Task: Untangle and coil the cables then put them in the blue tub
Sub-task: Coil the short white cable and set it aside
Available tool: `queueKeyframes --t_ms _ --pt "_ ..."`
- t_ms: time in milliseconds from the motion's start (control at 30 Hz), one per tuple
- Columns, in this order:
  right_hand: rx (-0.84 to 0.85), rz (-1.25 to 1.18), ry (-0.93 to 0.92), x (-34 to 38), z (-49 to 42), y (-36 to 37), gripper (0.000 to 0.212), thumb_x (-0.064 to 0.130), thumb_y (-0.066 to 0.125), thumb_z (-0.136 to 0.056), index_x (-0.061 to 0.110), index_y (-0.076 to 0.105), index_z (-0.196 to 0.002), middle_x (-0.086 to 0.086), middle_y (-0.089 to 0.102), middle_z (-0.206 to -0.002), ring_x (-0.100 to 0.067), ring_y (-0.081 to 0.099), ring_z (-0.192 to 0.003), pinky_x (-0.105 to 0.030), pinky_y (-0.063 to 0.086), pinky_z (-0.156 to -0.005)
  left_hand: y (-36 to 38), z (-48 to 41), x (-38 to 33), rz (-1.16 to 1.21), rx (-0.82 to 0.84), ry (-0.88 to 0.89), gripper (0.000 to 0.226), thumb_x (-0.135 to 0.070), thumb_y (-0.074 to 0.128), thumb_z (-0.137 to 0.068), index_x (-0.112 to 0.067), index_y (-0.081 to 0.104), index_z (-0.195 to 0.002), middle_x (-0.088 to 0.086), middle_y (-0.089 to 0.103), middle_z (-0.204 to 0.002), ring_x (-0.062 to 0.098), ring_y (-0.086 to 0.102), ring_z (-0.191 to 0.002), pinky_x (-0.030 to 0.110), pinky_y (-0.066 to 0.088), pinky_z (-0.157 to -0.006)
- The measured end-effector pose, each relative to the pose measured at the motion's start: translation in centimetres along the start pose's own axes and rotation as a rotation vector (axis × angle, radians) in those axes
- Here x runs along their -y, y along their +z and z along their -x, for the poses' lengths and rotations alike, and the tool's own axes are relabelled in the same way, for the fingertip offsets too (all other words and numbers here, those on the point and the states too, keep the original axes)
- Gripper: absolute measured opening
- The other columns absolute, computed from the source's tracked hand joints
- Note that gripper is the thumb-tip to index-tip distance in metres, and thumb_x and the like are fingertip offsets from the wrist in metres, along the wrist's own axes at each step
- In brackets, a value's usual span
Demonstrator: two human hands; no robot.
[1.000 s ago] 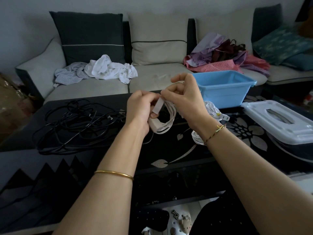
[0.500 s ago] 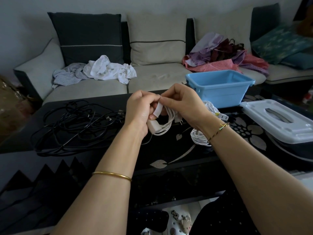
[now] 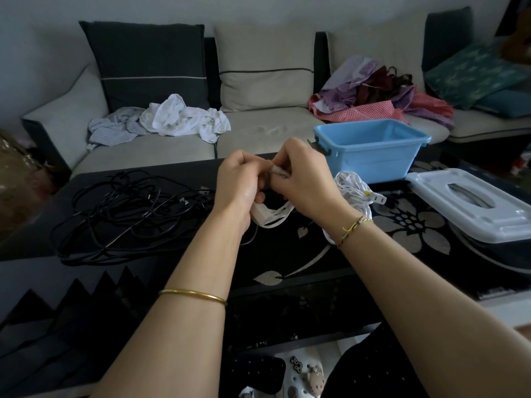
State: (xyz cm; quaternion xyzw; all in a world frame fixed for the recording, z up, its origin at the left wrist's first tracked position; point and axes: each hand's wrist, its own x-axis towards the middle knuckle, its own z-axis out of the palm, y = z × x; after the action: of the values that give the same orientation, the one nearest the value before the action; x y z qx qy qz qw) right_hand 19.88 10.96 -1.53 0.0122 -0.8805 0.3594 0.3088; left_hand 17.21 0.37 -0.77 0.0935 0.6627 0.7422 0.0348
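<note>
Above the table [image 3: 184,170], the left hand [image 3: 240,186] grips a small white cable coil [image 3: 275,218] while the right hand [image 3: 306,182] pinches its strap [image 3: 279,171]; light and limp, it seems best held across the bundled loops, near the blue tub [image 3: 370,156]

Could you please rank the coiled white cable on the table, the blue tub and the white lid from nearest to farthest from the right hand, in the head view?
1. Coiled white cable: just right of the right hand.
2. Blue tub: behind it, to the right.
3. White lid: farthest out to the right.
</note>
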Motion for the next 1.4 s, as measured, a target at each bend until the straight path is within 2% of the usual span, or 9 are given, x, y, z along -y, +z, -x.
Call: queueKeyframes --t_ms 100,267,467,700,833,967,1200,1300,1400 --pt "-0.034 0.089 0.003 0.3 0.2 0.3 0.019 0.006 0.062 -0.077 0.014 0.045 -0.084 -0.001 0.051 -0.082 -0.025 0.054 -0.077 -0.037 0.043 -0.066 0.2 0.1 0.0 -0.029 0.027 0.014 0.019 0.001 0.054 -0.084 -0.012 0.046 -0.072 -0.001 0.053 -0.050 0.005 0.040 -0.037 0.020 0.027 -0.039" --pt "-0.094 0.128 0.038 0.3 0.8 0.2 0.018 0.006 0.060 -0.080 0.008 0.046 -0.093 -0.003 0.042 -0.098 -0.031 0.053 -0.082 -0.042 0.044 -0.071 0.4 -0.2 0.7 -0.071 0.066 0.015 0.018 -0.007 0.065 -0.080 -0.016 0.049 -0.076 0.012 0.066 -0.084 0.019 0.053 -0.066 0.025 0.033 -0.047" --pt "-0.109 0.044 0.122 -0.6 0.3 0.3 0.044 0.010 0.064 -0.079 0.008 0.048 -0.120 -0.005 0.053 -0.114 -0.019 0.050 -0.100 -0.022 0.034 -0.076 0.7 0.0 0.7 -0.059 0.032 0.060 0.016 -0.007 0.061 -0.086 -0.015 0.051 -0.076 0.004 0.070 -0.077 0.016 0.055 -0.065 0.022 0.034 -0.046" --pt "-0.202 -0.006 0.075 -0.8 0.3 0.4 0.008 0.015 0.066 -0.079 0.008 0.062 -0.079 -0.005 0.065 -0.082 -0.023 0.059 -0.077 -0.039 0.049 -0.069 0.6 -0.3 0.8 -0.029 -0.004 0.021 0.018 -0.006 0.062 -0.086 -0.014 0.054 -0.072 0.007 0.062 -0.081 0.013 0.050 -0.058 0.019 0.033 -0.040" --pt "-0.241 -0.027 -0.011 -0.9 0.8 0.3 0.007 0.011 0.068 -0.076 0.008 0.061 -0.076 -0.003 0.058 -0.080 -0.023 0.056 -0.072 -0.043 0.048 -0.066 0.6 -0.2 0.8 0.018 0.018 -0.020 0.018 -0.004 0.061 -0.088 -0.012 0.053 -0.074 0.007 0.059 -0.076 0.009 0.045 -0.047 0.017 0.031 -0.037" --pt "-0.104 -0.026 -0.086 -1.0 0.8 0.2 0.003 0.012 0.067 -0.080 0.010 0.067 -0.082 -0.002 0.061 -0.085 -0.020 0.059 -0.073 -0.043 0.050 -0.067 -0.1 -0.3 1.1 0.022 -0.007 -0.058 0.019 0.001 0.056 -0.090 -0.009 0.051 -0.075 0.007 0.055 -0.068 0.003 0.038 -0.034 0.016 0.030 -0.036" --pt "-0.026 0.123 -0.060 -1.2 0.7 1.6 0.006 0.014 0.062 -0.086 0.009 0.063 -0.085 -0.007 0.066 -0.078 -0.027 0.061 -0.074 -0.044 0.050 -0.067 -0.9 -0.8 2.0 -0.008 0.001 -0.171 0.011 -0.004 0.054 -0.091 -0.007 0.054 -0.081 0.011 0.061 -0.075 0.007 0.036 -0.035 0.018 0.033 -0.036" --pt "-0.007 0.065 0.064 -2.3 0.4 2.0 0.006 0.015 0.068 -0.081 0.013 0.064 -0.077 -0.004 0.066 -0.074 -0.024 0.064 -0.069 -0.045 0.054 -0.067 -1.2 -1.0 2.7 0.042 0.034 -0.292 0.008 -0.010 0.054 -0.092 -0.008 0.059 -0.087 0.008 0.063 -0.076 0.010 0.047 -0.049 0.024 0.043 -0.049" --pt "-0.154 0.008 0.304 -4.6 -0.6 0.3 0.016 0.014 0.069 -0.078 0.020 0.058 -0.069 -0.005 0.068 -0.075 -0.025 0.067 -0.073 -0.045 0.056 -0.074 -1.6 -1.8 3.3 0.014 -0.088 -0.265 0.016 -0.014 0.054 -0.094 -0.016 0.059 -0.078 0.001 0.057 -0.075 0.012 0.052 -0.068 0.030 0.047 -0.073"
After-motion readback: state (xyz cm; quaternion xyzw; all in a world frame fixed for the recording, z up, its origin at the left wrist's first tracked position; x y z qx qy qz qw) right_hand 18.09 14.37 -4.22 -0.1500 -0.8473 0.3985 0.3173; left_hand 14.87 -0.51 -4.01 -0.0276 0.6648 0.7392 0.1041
